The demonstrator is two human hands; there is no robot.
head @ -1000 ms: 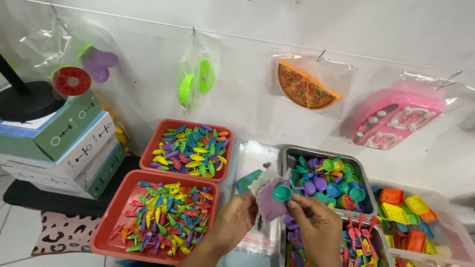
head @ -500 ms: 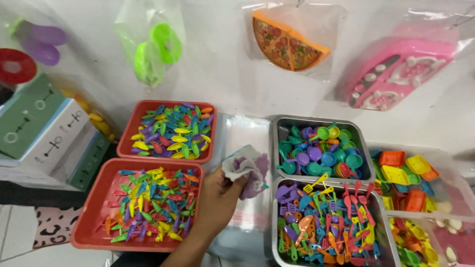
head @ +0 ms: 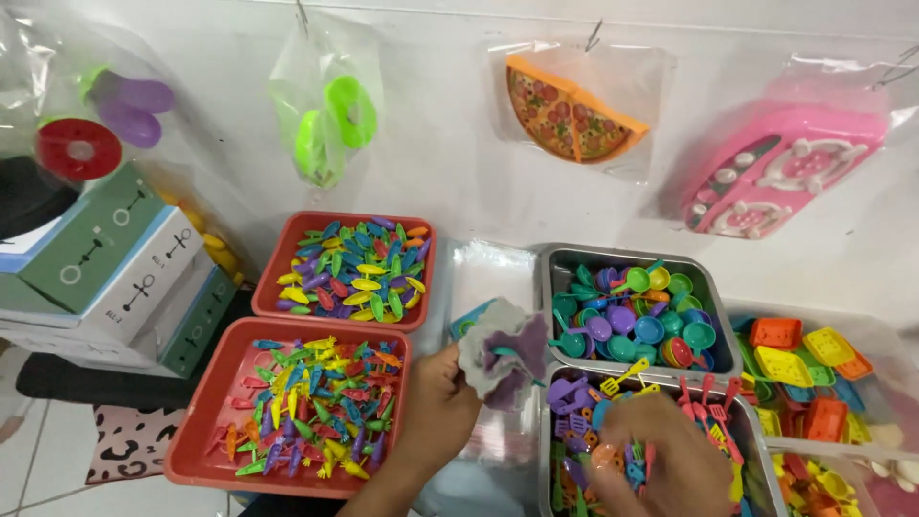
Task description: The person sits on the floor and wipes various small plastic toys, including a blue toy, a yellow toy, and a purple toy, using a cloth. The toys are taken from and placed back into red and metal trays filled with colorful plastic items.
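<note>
Left hand [head: 442,397] grip clamped on a small clear bag [head: 500,356], held upright just above the stack of flat bags on the desk [head: 488,278]. Bag already shows purple and teal pieces inside and looks bunched at the mouth; exact contents cannot be told apart

Right hand [head: 656,460], blurred, is down in the near metal tray [head: 756,431], just right of the bag, fingers curled into the mixed small utensils (forks, spatulas, many colours). Whether that grip is closed on a piece or only spread among them: cannot tell

Around the grips:
- far metal tray [head: 713,287] beyond the right hand, full of small spoons and ladles
- two red trays left of the left hand: near one [head: 196,450] with small carrot-like bits, far one [head: 278,287] with leaf-shaped bits
- clear tub [head: 895,383] right of the right hand, orange and yellow baskets
- bagged toys hung on the wall beyond both hands

Judgement on progress: part filled. Something from the spoon tray appears to be in; a utensil-tray piece is being picked. Nothing visibly from the red trays in the bag; bag unsealed
</note>
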